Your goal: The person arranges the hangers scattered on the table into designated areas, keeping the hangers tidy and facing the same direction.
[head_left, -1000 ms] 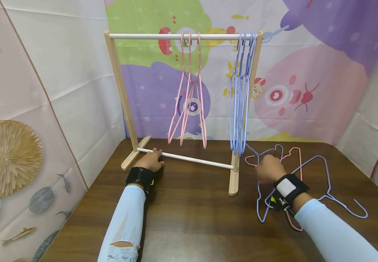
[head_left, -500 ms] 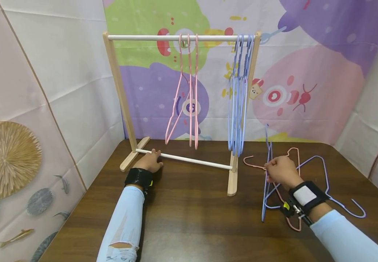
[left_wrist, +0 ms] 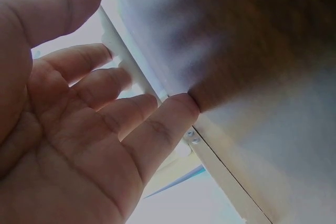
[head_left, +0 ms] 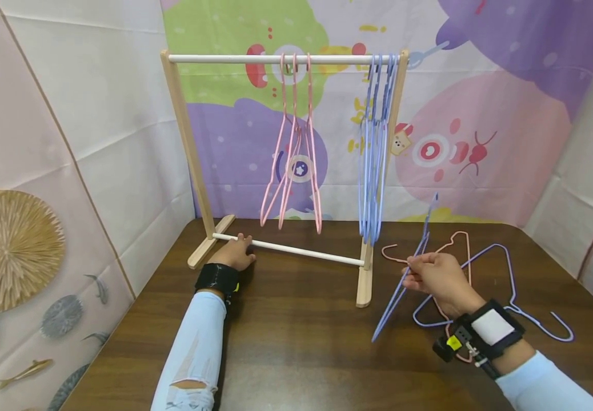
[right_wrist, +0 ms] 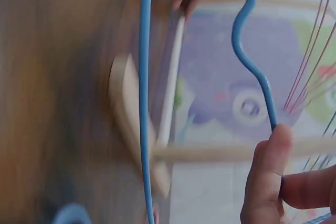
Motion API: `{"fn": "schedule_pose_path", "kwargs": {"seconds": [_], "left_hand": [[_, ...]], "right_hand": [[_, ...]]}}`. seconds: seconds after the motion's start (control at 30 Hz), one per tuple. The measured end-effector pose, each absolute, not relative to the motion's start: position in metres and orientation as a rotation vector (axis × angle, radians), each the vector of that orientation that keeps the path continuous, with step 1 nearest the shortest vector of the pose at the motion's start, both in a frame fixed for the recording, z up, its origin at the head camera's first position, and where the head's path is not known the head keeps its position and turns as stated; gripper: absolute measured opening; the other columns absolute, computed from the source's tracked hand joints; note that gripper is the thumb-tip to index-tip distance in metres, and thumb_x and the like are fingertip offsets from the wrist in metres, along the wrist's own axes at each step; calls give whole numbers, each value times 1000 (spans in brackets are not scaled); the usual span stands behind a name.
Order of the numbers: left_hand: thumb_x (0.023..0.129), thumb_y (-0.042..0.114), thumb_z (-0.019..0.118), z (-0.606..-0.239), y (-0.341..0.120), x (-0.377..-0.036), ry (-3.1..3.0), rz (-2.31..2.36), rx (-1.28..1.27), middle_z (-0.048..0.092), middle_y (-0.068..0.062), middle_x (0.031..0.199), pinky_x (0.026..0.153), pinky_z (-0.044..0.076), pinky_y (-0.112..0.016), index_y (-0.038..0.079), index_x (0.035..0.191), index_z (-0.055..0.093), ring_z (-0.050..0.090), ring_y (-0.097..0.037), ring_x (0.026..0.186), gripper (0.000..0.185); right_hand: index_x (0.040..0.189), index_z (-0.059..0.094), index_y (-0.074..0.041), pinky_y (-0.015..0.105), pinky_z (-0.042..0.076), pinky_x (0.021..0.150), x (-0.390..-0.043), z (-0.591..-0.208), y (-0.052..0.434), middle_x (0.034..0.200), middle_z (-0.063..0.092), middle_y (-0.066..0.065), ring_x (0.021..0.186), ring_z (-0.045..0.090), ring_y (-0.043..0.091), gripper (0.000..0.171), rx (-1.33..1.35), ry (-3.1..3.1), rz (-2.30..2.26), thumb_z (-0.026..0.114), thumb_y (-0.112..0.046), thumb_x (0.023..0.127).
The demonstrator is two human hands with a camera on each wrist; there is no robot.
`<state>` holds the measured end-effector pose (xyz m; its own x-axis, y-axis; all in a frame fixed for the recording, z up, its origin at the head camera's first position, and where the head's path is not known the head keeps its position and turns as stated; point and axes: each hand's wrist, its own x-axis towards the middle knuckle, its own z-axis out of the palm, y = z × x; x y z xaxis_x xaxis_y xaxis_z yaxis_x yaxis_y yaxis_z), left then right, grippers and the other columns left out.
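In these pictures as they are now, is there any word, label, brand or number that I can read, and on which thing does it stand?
No readable text in any view.
Right hand wrist strap: a plain white patch, nothing printed; a small yellow tag beside it, too small to read.
Left hand wrist strap: black, no lettering visible.
Cartoon backdrop: only pictures, no letters.
Rack and blue hanger: unmarked.

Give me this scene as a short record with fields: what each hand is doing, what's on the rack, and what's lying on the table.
Left hand: left hand rests with straight fingers on the white lower rail of the wooden rack.
Right hand: right hand pinches a blue wire hanger, lifted and tilted.
Top rail: pink wire hangers mid-rail; blue hangers at the right end.
Table: brown wooden table with one pink hanger and one blue hanger lying flat.
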<state>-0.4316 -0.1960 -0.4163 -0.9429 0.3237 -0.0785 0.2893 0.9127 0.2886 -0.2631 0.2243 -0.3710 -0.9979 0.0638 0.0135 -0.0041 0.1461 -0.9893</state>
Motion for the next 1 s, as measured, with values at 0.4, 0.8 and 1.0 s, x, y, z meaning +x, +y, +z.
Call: {"fn": "schedule_pose_path", "kwargs": {"seconds": [0.4,0.8,1.0], "left_hand": [[102,19,56,-415,-195,-430,2955,413,496,21,-39,159,120,29,-58,-9,155,32,26,-53,147,64],[102,19,56,-415,-195,-431,2962,416,502,23,-38,159,119,30,-59,-8,156,33,28,-53,146,64],[103,20,55,-415,-195,-431,2953,425,485,21,-37,161,120,28,-58,-6,157,32,27,-52,147,65]], "right_hand": [[104,55,9,31,60,86,-235,-365,173,95,65,13,84,72,16,11,119,-2102,2468,50,0,105],[106,50,8,34,61,86,-211,-369,109,96,69,16,83,73,18,10,244,-2054,2627,55,0,103],[109,48,12,34,61,86,-210,-367,87,94,71,14,83,74,18,13,258,-1988,2672,54,1,103]]}}
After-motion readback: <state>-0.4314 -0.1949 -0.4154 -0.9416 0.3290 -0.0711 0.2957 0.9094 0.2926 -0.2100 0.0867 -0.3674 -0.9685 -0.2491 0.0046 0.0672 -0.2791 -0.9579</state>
